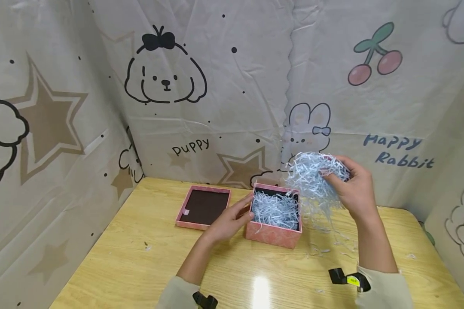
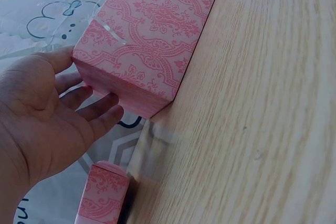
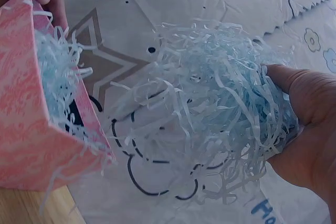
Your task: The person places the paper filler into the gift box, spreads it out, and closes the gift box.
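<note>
The person's left hand point(image 1: 230, 219) rests against the left wall of a pink patterned box point(image 1: 273, 234) that sits on the wooden table point(image 1: 139, 262). Its fingers point(image 2: 97, 106) are straight and slightly spread, laid flat along the box's side, with the thumb up near the top edge — touching rather than gripping. The box stands open near the middle of the table, close to the back, and a layer of pale blue shredded paper point(image 1: 274, 210) already lies inside it.

The right hand point(image 1: 355, 189) is raised above the table, just to the right of the box and higher than its rim. Its fingers are curled around a loose clump of blue paper shreds point(image 1: 313, 176), with the thumb pressing in from one side — strands hang down from the bundle toward the tabletop. In the right wrist view the clump point(image 3: 220, 114) fills the palm, well apart from the box's corner.

The box's lid point(image 1: 203, 207) lies upturned just left of the box, dark inside. A few stray shreds point(image 1: 325, 249) are scattered on the table under the raised hand. Cartoon-printed sheeting point(image 1: 166, 81) hangs behind.
</note>
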